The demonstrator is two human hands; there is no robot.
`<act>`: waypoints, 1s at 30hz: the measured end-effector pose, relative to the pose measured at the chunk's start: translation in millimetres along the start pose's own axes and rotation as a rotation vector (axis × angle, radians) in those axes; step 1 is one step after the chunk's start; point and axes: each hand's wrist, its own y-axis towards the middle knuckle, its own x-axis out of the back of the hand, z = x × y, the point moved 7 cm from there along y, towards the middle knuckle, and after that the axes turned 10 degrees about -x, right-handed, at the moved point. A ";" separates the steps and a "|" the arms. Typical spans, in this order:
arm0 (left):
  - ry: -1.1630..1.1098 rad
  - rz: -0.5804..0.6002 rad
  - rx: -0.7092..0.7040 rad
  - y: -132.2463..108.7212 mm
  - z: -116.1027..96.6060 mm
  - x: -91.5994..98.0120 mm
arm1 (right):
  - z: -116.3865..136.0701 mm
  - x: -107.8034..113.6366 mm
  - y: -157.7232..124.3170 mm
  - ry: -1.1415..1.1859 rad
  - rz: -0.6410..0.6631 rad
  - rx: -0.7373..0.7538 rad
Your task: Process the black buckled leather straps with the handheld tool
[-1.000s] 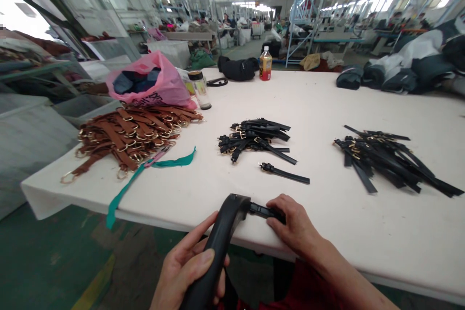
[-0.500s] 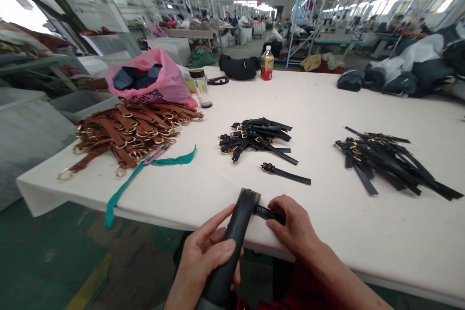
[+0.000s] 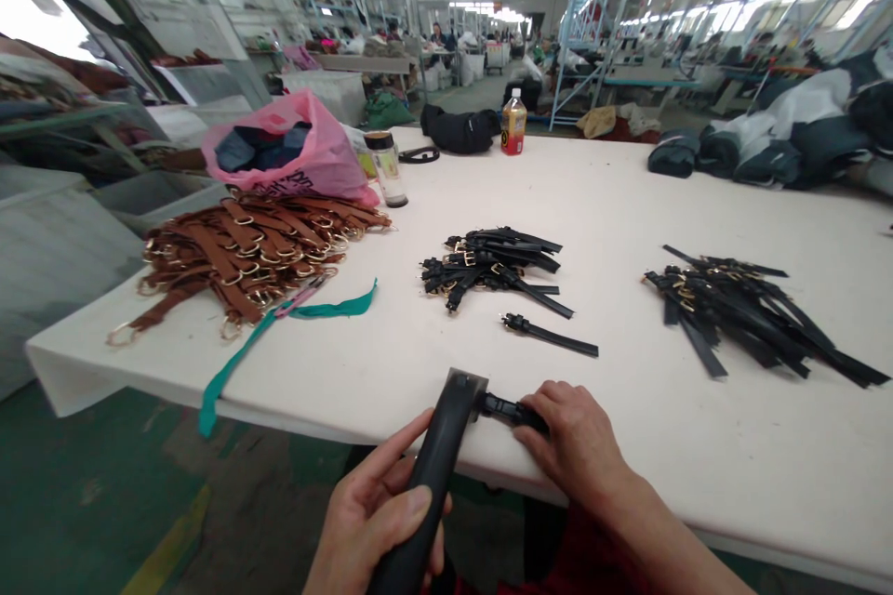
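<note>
My left hand (image 3: 373,521) is wrapped round a long black hand tool (image 3: 436,465) whose head rests on the white table (image 3: 628,195) near its front edge. The tool's tip meets one end of a short black strap (image 3: 506,409). My right hand (image 3: 576,446) presses that strap down with its fingers closed over it. Just beyond lies a single black strap (image 3: 551,335). Behind it is a small pile of black straps with gold buckles (image 3: 488,268), and a larger pile of black straps (image 3: 750,311) lies to the right.
A heap of brown straps with gold rings (image 3: 241,260) and a teal ribbon (image 3: 279,330) lie at the left. A pink plastic bag (image 3: 286,153), a jar (image 3: 385,169), a black pouch (image 3: 459,132) and a drink bottle (image 3: 512,123) stand further back. Dark folded garments (image 3: 767,144) sit at the far right.
The tool's head has shifted slightly along the strap's end and my left hand has moved a little with it. My right hand stays on the strap.
</note>
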 end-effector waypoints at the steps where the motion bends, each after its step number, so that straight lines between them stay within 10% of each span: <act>1: -0.002 0.001 -0.002 0.5 -0.2 -0.4 | 3.8 0.3 1.4 -0.028 -0.003 0.007; 30: -0.018 0.050 -0.036 1.1 3.9 1.6 | 16.9 -21.0 14.1 0.099 0.143 -0.099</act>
